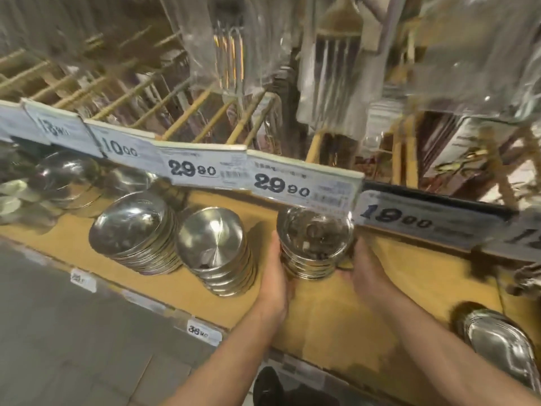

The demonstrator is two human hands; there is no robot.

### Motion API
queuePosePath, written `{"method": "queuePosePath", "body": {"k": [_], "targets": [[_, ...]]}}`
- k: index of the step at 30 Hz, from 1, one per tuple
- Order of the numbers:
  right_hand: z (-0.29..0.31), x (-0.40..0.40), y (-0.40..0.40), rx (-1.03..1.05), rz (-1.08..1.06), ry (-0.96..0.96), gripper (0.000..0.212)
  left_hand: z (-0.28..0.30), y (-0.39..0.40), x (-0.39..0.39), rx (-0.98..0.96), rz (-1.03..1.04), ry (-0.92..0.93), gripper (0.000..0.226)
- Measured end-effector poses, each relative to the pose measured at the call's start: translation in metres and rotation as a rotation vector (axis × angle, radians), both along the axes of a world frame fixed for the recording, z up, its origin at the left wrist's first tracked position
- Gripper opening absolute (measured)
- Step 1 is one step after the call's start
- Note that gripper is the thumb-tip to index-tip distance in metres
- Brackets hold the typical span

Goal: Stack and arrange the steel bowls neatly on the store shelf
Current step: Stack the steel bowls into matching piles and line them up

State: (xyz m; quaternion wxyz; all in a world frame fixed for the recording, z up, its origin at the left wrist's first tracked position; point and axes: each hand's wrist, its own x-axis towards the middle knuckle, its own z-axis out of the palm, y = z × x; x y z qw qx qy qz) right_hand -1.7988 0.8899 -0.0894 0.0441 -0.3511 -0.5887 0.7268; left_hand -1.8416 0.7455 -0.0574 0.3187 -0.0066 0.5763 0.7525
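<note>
- Steel bowls in a short stack [314, 244] stand on the wooden shelf [336, 312], right of centre, just under the price tag reading 29.90 [304, 186].
- Left hand [276, 276] lies flat against the stack's left side, fingers straight and pointing toward the back of the shelf, palm turned to the bowls.
- Right hand [366, 268] meets the stack's lower right side; its fingertips are hidden behind the bowls, so whether they curl round the rim cannot be told.
- Between them the two hands clasp the stack from either side.
- A second stack [215, 253] of like bowls stands just left of the left hand, leaning slightly.
- A third, wider stack [137, 238] sits further left, tilted toward the camera, close beside the second.
- More steel dishes [61, 180] lie blurred at the far left under the upper shelf.
- Oblong steel trays [497, 344] rest at the shelf's right end, well apart from the hands.
- Further price tags [120, 148] run along the upper shelf edge, and a tag reading 18.00 [409, 221] hangs to the right.
- Packaged utensils [330, 68] hang above, blurred.
</note>
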Motion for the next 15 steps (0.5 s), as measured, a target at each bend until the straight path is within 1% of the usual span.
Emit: {"method": "queuePosePath", "body": {"k": [1, 4, 8, 10, 14, 15], "targets": [[0.001, -0.006, 0.0, 0.001, 0.001, -0.002, 0.034, -0.002, 0.001, -0.003, 0.012, 0.029, -0.004, 0.046], [0.0, -0.021, 0.003, -0.011, 0.003, -0.009, 0.046, -0.004, 0.005, -0.009, 0.016, 0.125, -0.027, 0.043], [-0.005, -0.03, 0.005, 0.009, -0.028, 0.01, 0.03, -0.006, 0.005, -0.014, 0.021, 0.15, -0.026, 0.048], [-0.006, -0.034, 0.004, -0.002, -0.042, -0.001, 0.029, -0.007, 0.005, -0.016, 0.021, 0.155, -0.035, 0.053], [0.0, -0.036, -0.001, -0.04, -0.068, 0.014, 0.024, -0.008, 0.007, -0.014, 0.024, 0.177, -0.009, 0.055], [0.003, -0.033, -0.003, -0.047, -0.065, 0.026, 0.026, -0.009, 0.006, -0.012, 0.026, 0.192, -0.005, 0.055]]}}
